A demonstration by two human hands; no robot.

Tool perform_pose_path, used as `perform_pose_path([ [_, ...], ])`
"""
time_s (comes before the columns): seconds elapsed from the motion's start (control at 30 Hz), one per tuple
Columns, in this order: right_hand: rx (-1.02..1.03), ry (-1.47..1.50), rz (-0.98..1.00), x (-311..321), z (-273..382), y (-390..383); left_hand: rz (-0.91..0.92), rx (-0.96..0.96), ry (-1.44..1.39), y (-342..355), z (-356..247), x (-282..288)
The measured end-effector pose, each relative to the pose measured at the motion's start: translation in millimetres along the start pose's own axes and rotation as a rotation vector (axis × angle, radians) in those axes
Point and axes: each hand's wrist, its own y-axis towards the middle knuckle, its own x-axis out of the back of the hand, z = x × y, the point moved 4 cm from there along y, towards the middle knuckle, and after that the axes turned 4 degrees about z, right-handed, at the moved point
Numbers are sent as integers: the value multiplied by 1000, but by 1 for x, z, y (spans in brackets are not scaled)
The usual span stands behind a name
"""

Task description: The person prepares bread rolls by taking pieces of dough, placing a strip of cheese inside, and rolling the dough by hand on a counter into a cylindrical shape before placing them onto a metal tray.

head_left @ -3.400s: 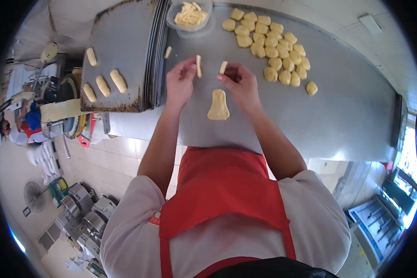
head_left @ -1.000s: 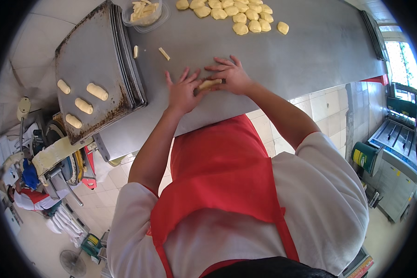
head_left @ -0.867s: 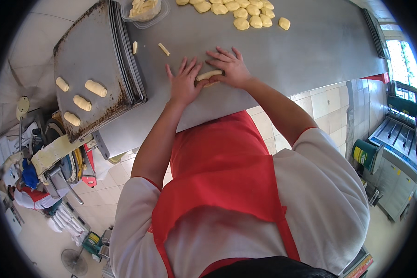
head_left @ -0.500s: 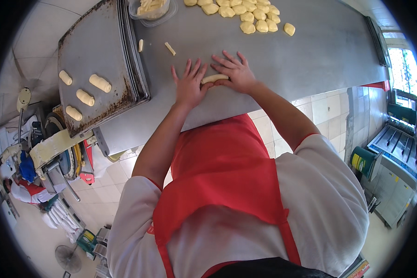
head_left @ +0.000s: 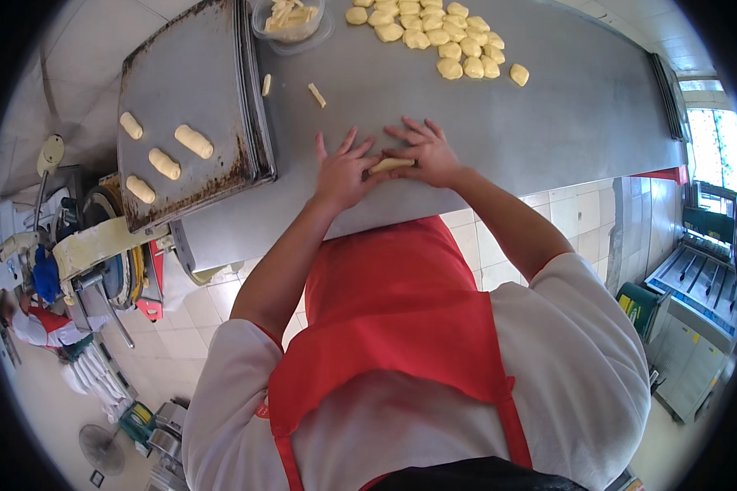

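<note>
A short pale dough roll (head_left: 391, 165) lies on the steel table (head_left: 549, 114) near its front edge. My left hand (head_left: 342, 174) grips its left end between thumb and forefinger, the other fingers fanned out. At the right end, my right hand (head_left: 436, 157) pinches it likewise, thumb on the near side. Both hands partly cover the roll. Beyond them lie two thin pale sticks, one (head_left: 317, 96) ahead of my left hand and another (head_left: 267, 85) beside the tray stack.
Several shaped dough rolls (head_left: 193, 141) sit on the top of stacked, stained baking trays (head_left: 180, 90) at left. A clear plastic tub (head_left: 293, 36) of pale sticks stands behind. Several yellow dough pieces (head_left: 438, 37) cluster at the back, one (head_left: 519, 74) apart. Machinery (head_left: 110, 245) stands lower left.
The view has shifted, so the table items appear slightly lower. My fingertips have drawn in around the dough roll, covering more of its ends.
</note>
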Motion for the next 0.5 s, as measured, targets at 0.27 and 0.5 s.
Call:
perform_pose_path([
  [0.27, 22, -25, -21, -2, 10, -6, -161, -25, 60, -12, 3, -10],
  [0.5, -27, -1, -120, -3, 15, -8, -246, 33, 10, -11, -5, -11],
])
